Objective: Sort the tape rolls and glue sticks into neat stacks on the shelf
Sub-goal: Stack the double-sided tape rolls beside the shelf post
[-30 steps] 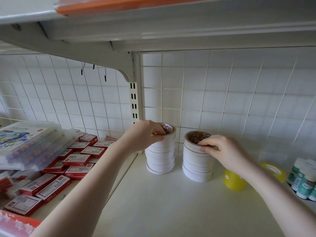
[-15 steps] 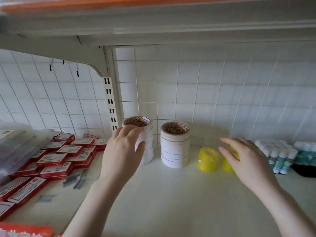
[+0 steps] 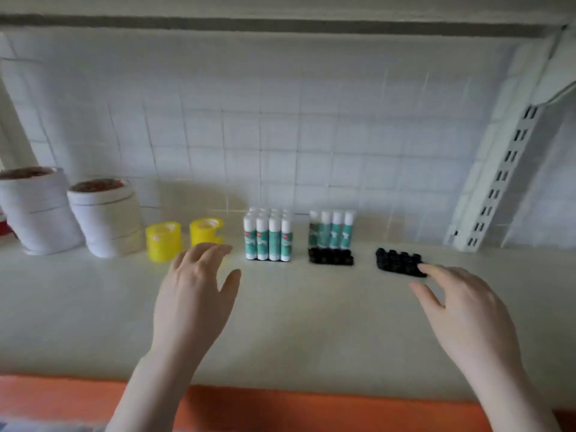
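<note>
White tape rolls stand in two stacks [image 3: 40, 210] [image 3: 104, 216] at the shelf's [image 3: 311, 322] back left, against the tiled wall, touching or nearly so. Just to their right sit two small yellow tape rolls [image 3: 163, 241] [image 3: 205, 230], side by side, not stacked. Near the middle of the back edge a block of upright glue sticks [image 3: 268, 238] is packed tight; to its right a second row of glue sticks [image 3: 332, 233] stands behind a low black cluster [image 3: 331, 256], and another black cluster [image 3: 399, 263] lies apart, further right. What the black pieces are is too blurred to tell.

Both hands are over the shelf, fingers spread and relaxed, holding nothing. The left hand [image 3: 196, 294] hovers in front of the right yellow roll, fingertips close to it. The right hand [image 3: 461, 310] reaches toward the far black cluster, a fingertip at its edge; whether it touches cannot be told.

By their look, the yellow rolls are light, rigid and smooth-sided, so a pinch across the outer rim, or a finger through the core, should lift one cleanly onto the other. The glue sticks are probably light, slick plastic tubes that topple easily; squeezing a whole row from both ends would likely move them better than picking single ones.
</note>
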